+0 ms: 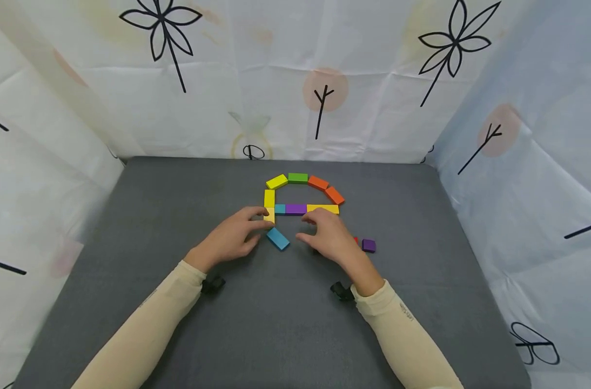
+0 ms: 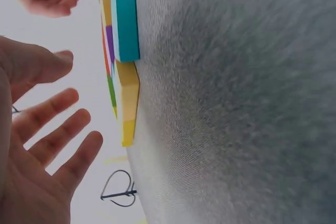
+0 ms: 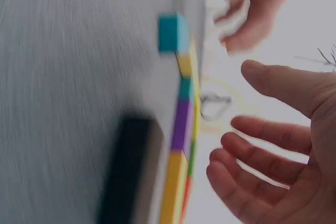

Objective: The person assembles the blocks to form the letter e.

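Observation:
Wooden blocks lie on the grey table in a rounded outline. My left hand point(image 1: 232, 232) hovers with loosely spread fingers beside a pale yellow block point(image 1: 270, 219) and a tilted blue block point(image 1: 278, 239); it holds nothing. Over the near side of a long yellow block point(image 1: 327, 208) is my right hand point(image 1: 331, 237), fingers loosely bent around nothing. A small teal block point(image 1: 280, 209) and a purple block point(image 1: 296, 209) continue that straight row. Above it curve yellow point(image 1: 277, 181), green point(image 1: 297, 178) and orange blocks point(image 1: 318, 183). In the right wrist view, a dark block point(image 3: 131, 166) is blurred up close.
A loose purple block point(image 1: 369, 246) lies right of the right hand, with a red block point(image 1: 356, 239) mostly hidden behind that hand. White cloth walls point(image 1: 276, 108) with plant drawings enclose the grey table point(image 1: 276, 335) at the back and sides.

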### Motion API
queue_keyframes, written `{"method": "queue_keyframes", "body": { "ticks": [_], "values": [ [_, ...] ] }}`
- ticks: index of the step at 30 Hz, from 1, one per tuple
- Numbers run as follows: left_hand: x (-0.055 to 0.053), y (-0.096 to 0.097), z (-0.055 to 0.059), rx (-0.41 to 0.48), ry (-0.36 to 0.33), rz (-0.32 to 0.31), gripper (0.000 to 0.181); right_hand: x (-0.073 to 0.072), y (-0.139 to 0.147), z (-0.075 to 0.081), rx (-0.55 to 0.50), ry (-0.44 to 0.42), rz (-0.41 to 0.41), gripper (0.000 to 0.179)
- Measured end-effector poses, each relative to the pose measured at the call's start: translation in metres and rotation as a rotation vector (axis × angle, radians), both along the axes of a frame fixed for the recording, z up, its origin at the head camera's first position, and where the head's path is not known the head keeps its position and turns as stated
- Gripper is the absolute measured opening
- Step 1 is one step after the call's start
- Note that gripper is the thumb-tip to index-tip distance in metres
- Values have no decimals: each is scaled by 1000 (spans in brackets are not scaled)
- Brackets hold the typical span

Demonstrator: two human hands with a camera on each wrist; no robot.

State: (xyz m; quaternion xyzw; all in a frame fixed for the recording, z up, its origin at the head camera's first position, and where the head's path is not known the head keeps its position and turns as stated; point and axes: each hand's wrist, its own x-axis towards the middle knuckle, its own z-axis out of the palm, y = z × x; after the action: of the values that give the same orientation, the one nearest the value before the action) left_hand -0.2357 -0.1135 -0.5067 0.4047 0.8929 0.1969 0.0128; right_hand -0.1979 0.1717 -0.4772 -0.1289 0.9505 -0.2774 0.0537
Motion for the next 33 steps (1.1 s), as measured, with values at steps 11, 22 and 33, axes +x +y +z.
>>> {"method": "queue_keyframes", "body": {
  "ticks": [11,22,33],
  "values": [
    [21,-3,0,-96,-17,-136,52,20,54,1,72,47,126,45],
    [22,-1,-8,-145,-48,-120,52,25,51,-17,144,28,208,41],
    [22,2,-7,-147,-57,-123,51,24,49,-19,148,30,226,33]
  ]
}}
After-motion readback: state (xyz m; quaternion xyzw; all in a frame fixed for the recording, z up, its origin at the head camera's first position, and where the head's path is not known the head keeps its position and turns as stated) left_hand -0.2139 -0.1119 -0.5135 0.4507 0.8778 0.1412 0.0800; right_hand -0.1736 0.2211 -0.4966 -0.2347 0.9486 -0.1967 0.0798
